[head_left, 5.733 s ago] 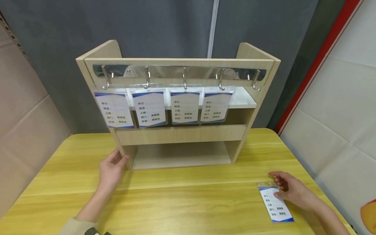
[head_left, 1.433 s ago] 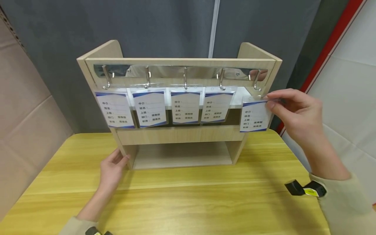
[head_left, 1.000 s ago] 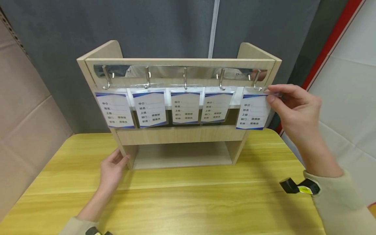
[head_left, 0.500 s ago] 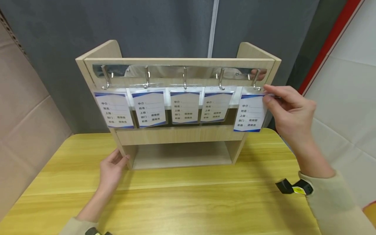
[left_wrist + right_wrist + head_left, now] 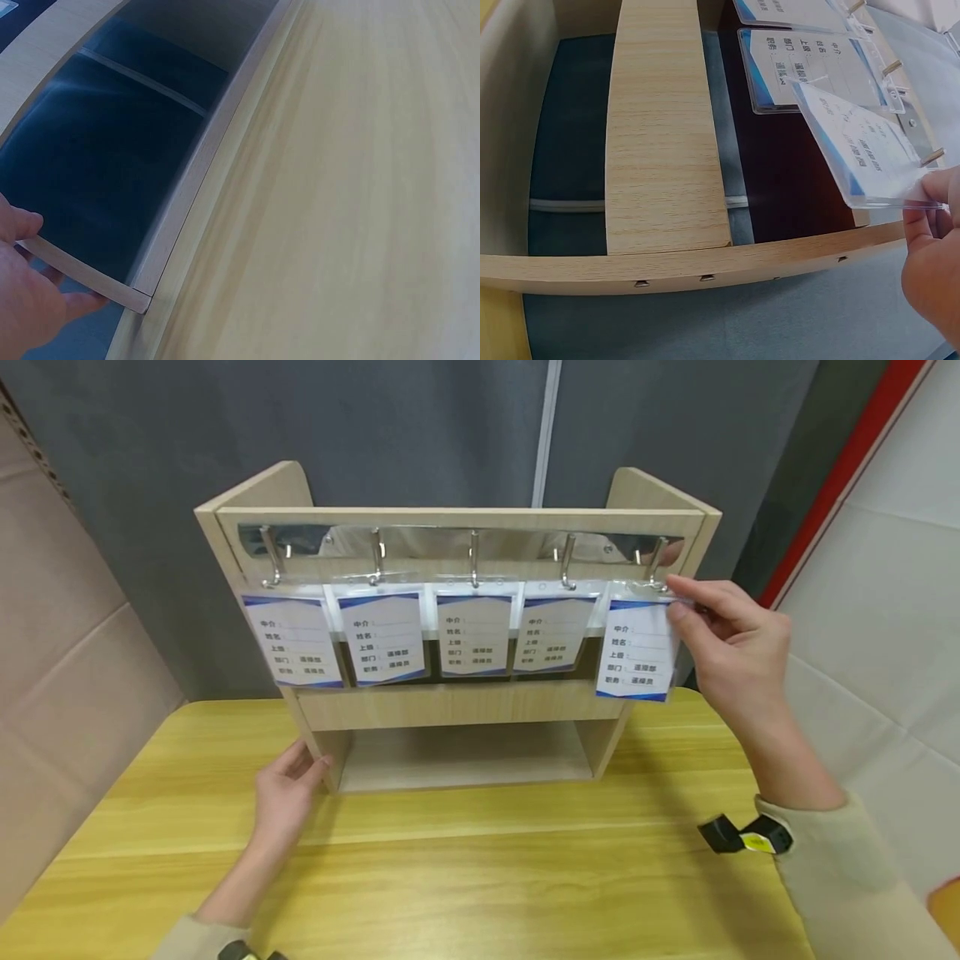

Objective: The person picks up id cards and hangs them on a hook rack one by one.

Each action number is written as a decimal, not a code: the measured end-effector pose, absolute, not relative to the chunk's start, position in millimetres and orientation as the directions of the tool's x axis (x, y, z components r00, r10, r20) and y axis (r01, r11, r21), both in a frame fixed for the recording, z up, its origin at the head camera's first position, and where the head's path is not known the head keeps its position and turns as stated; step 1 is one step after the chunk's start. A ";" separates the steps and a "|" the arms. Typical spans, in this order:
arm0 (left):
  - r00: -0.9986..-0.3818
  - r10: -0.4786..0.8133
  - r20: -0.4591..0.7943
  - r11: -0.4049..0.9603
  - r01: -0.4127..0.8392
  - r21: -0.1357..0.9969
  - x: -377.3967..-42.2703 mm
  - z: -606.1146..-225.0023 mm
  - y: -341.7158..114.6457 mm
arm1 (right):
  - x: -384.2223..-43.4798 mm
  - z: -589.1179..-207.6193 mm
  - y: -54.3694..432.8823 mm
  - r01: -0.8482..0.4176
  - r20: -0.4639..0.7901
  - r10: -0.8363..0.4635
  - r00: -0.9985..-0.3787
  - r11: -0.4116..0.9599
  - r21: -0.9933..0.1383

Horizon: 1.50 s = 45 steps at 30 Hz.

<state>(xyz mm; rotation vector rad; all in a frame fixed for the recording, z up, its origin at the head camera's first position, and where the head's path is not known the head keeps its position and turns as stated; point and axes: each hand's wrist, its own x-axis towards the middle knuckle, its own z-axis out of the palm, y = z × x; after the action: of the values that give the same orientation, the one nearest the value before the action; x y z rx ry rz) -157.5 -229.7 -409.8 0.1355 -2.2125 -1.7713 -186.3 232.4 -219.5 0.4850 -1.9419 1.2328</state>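
My right hand (image 5: pixel 738 647) pinches the top right corner of a clear-sleeved badge (image 5: pixel 637 647) at the rightmost hook (image 5: pixel 657 564) of a small wooden shelf (image 5: pixel 465 706). In the right wrist view this badge (image 5: pixel 862 146) tilts out from the row. Whether its slot is over the hook tip, I cannot tell. Several similar badges hang below the other hooks, among them a badge (image 5: pixel 555 631) just left of the held one. Down at the lower left, my left hand (image 5: pixel 283 793) grips the shelf's side panel (image 5: pixel 82 274), thumb on one face and fingers on the other.
A shiny metal strip (image 5: pixel 427 542) bears the hooks along the shelf's front top rail. The shelf stands on a yellow wood-grain table (image 5: pixel 465 877), in front of a grey curtain (image 5: pixel 420 435). A white wall panel (image 5: pixel 885 635) stands to the right.
Earlier the badge lay on the table at the right under my right hand; it was raised to the rightmost hook. Over the last second, hand and badge shifted slightly left. My left hand stayed put.
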 end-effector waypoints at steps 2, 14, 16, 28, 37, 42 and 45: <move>-0.950 -0.260 0.172 0.226 0.114 0.967 -157.3 -409.7 -229.1 | -187.9 -219.4 232.5 -0.663 0.770 0.082 -0.633 0.456 -0.594; -0.955 -0.253 0.158 0.206 0.107 0.973 -156.9 -410.4 -228.2 | -193.1 -219.8 231.5 -0.678 0.766 0.093 -0.636 0.408 -0.612; -0.955 -0.255 0.152 0.203 0.101 0.974 -156.9 -410.2 -228.0 | -193.6 -219.9 231.5 -0.683 0.770 0.093 -0.632 0.403 -0.609; -0.962 -0.238 0.134 0.189 0.089 0.978 -155.9 -408.4 -229.0 | -190.1 -219.4 230.5 -0.658 0.750 0.098 -0.654 0.414 -0.629; -0.962 -0.238 0.137 0.190 0.092 0.977 -156.4 -408.6 -229.4 | -191.5 -220.0 231.6 -0.657 0.749 0.105 -0.654 0.412 -0.632; -0.963 -0.231 0.137 0.188 0.094 0.978 -156.2 -408.2 -230.5 | -192.0 -221.2 234.1 -0.686 0.750 0.115 -0.651 0.334 -0.646; -0.963 -0.234 0.132 0.183 0.090 0.979 -156.2 -408.4 -230.7 | -192.2 -222.4 235.8 -0.698 0.754 0.125 -0.645 0.306 -0.648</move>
<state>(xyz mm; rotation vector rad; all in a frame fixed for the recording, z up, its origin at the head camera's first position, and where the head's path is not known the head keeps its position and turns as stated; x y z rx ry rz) -156.2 -230.7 -408.4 0.1384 -2.2079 -1.8549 -192.2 235.8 -222.4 0.5117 -1.8412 1.4213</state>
